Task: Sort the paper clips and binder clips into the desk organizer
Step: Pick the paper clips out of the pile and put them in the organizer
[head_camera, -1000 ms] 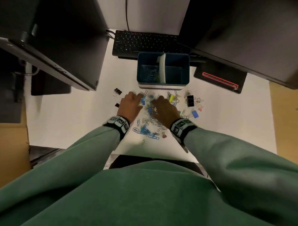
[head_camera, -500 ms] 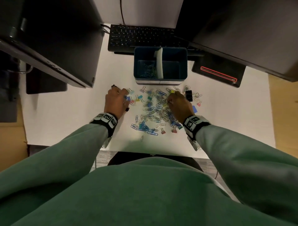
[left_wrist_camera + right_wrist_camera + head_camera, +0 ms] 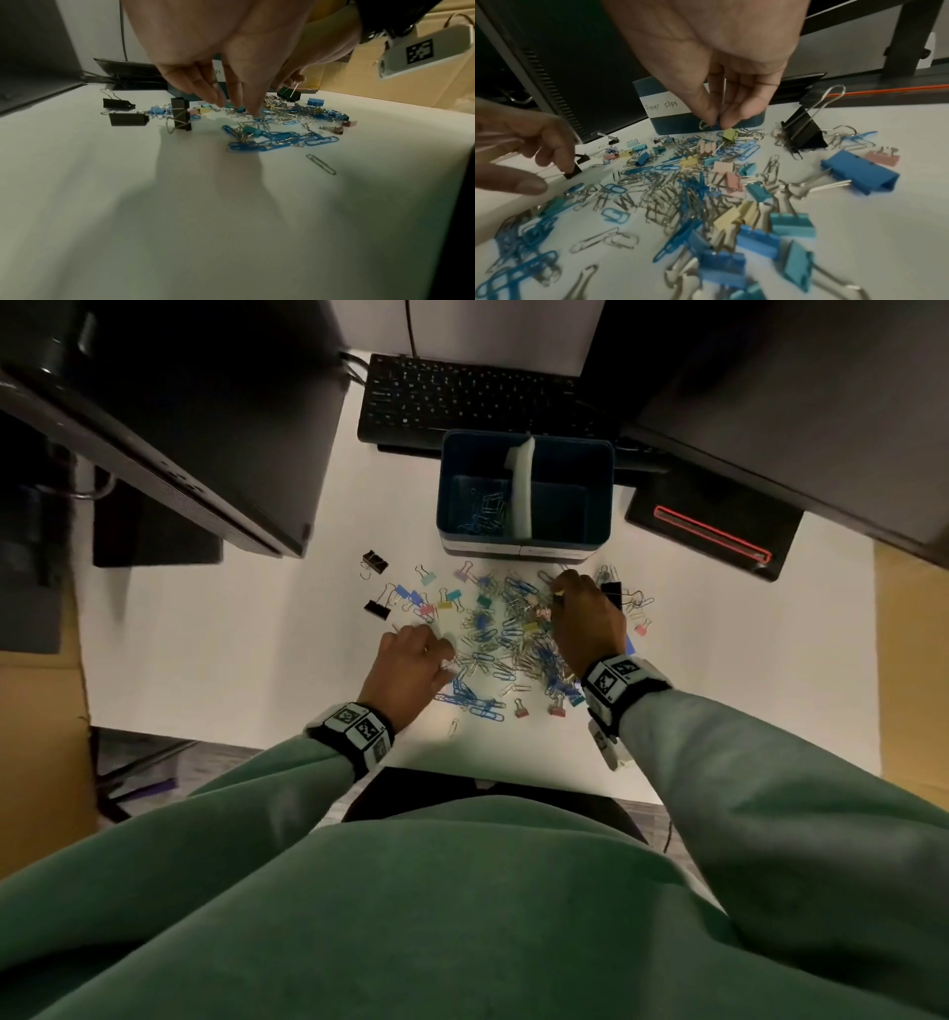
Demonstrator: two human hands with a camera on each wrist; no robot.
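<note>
Blue plastic-coated and bare steel wire paper clips [image 3: 506, 642] lie tangled with small pastel and larger black folded-metal binder clips [image 3: 804, 130] across the white matte desk [image 3: 231, 660], just in front of the dark blue two-compartment desk organizer [image 3: 526, 541]; its left compartment, labelled "Paper clips", holds a few clips, while the right looks bare. At the far edge of the heap, the right hand [image 3: 585, 624] has its thumb and fingertips [image 3: 706, 113] pinched together on a small blue clip [image 3: 716, 124]; whether it is a paper clip or a binder clip I cannot tell. Beside the near-left of the pile, the left hand [image 3: 413, 667] reaches down with fingers spread and relaxed, gripping nothing, tips just over the blue loops. To do this pick well, lift straight up and slowly, since hooked wire loops probably drag neighbours along; a small shake should free them. The smooth desk gives little grip, so sliding loose clips apart first would likely help.
</note>
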